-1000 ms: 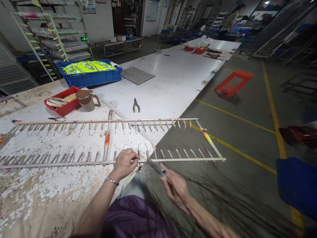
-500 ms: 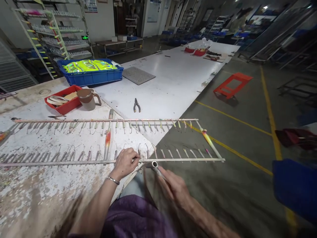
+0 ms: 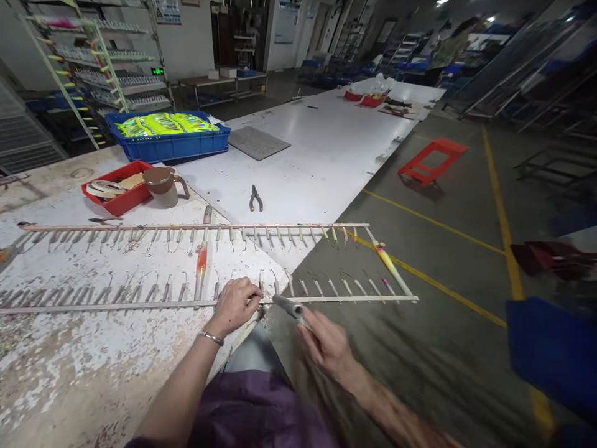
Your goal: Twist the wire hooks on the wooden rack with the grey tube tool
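A long rack (image 3: 153, 305) with two thin rails lies over the table corner, its right end sticking out past the edge. Small tubes with wire hooks line both rails, and paint-stained crossbars (image 3: 201, 264) join them. My left hand (image 3: 237, 303) rests at the near rail, thumb and fingertips pinched together; whatever is between them is too small to make out. Just right of it, my right hand (image 3: 329, 339) grips a hammer-like tool with a grey pipe-shaped head (image 3: 286, 306). The head is at the near rail, close to my left fingertips; whether it touches is unclear.
Pliers (image 3: 255, 199) lie beyond the rack. Farther left are a brown-lidded mug (image 3: 163, 188), a red tray (image 3: 122, 202) and a blue crate (image 3: 177, 146) of bright yellow pieces. A grey mat (image 3: 259, 143) lies behind. A red stool (image 3: 431, 163) stands on the floor.
My right hand has swung the hammer-like tool up and left, bringing its head to the near rail. The left hand keeps its pinch at the same spot. The view has shifted slightly.
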Available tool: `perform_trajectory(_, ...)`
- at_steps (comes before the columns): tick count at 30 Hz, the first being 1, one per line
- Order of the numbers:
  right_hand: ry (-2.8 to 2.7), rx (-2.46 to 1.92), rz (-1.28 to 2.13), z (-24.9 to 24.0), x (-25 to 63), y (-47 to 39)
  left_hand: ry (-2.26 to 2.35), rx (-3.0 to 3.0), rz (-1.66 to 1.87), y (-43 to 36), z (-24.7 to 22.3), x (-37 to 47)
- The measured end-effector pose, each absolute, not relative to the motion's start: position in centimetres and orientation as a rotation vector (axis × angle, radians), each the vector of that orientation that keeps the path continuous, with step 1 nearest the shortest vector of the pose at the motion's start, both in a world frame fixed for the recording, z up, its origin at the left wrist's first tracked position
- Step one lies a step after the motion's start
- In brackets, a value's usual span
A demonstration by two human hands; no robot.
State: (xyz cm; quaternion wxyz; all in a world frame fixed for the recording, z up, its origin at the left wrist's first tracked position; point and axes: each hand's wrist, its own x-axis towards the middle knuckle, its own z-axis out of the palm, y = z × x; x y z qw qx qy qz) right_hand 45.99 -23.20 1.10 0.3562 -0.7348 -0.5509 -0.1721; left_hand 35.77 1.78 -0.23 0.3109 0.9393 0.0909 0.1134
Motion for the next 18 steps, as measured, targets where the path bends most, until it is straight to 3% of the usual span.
perform_trajectory(9,-1.228,-1.907,-0.267,-0.3,45.7,-23.3,0.184,2.584,0.225,2.0,0.1,35.7)
perform_trajectory(18,-1.243,-1.831,-0.377,1.4,45.8,-22.5,0.151,2.759,0.181,1.6,-0.1,35.9)
